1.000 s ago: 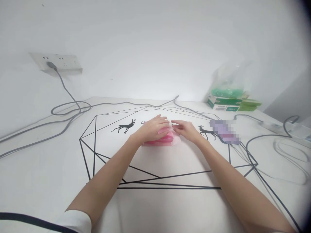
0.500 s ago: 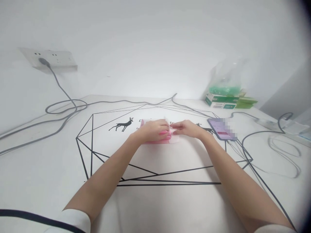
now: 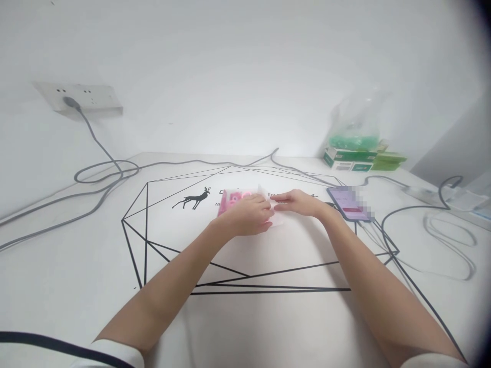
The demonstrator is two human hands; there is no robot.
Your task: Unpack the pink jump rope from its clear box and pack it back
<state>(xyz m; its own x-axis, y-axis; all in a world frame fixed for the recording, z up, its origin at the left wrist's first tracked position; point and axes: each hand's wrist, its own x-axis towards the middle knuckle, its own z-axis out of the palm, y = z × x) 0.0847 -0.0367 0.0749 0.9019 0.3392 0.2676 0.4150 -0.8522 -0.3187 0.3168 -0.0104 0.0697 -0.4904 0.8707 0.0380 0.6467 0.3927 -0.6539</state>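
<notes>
A small pink packet (image 3: 229, 198) with white markings and a clear, flimsy plastic end lies on the white printed table mat, mid-table. My left hand (image 3: 249, 214) reaches across it, fingers curled over its right end and thumb on the near side. This hand covers much of the packet, so its contents cannot be made out. From the right, my right hand (image 3: 298, 203) holds the clear plastic end between thumb and forefinger, close to my left fingertips.
Right of my hands lies a phone (image 3: 347, 203) with a lit screen and a cable. Green-and-white boxes (image 3: 351, 159) stand at the back right under a clear bag (image 3: 355, 128). Grey cables (image 3: 102, 202) run across the left from a wall socket (image 3: 92, 98).
My left hand has shifted slightly toward me and turned, uncovering more of the packet's far left part. My right hand stays nearly in place.
</notes>
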